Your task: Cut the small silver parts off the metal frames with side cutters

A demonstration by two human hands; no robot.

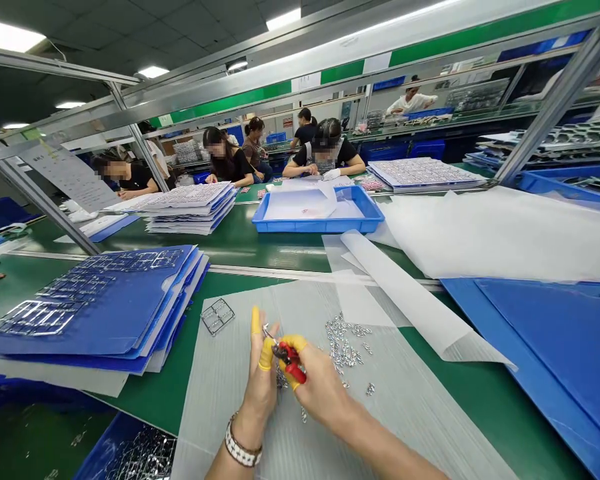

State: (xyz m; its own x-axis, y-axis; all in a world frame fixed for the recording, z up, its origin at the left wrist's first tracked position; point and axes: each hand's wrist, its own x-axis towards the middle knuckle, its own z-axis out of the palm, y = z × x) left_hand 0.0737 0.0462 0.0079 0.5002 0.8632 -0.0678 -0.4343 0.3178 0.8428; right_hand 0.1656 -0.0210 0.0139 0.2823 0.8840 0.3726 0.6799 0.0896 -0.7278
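My right hand is closed around red-handled nippers, whose jaws point up and left toward the fingers of my left hand. Yellow finger cots cover some fingertips on both hands. My left hand is pinched close to the jaws; a shiny bit shows there, but what it holds is too small to make out. Beneath and right of my hands, many small chrome parts lie loose on a translucent white sheet. A square chrome sprue frame rests on the sheet's far left corner.
At left, chrome frames lie on a stack of blue sheets. A blue bin of sprues sits low at left. A rolled white sheet and blue boards lie right. Beyond are a blue tray and several co-workers.
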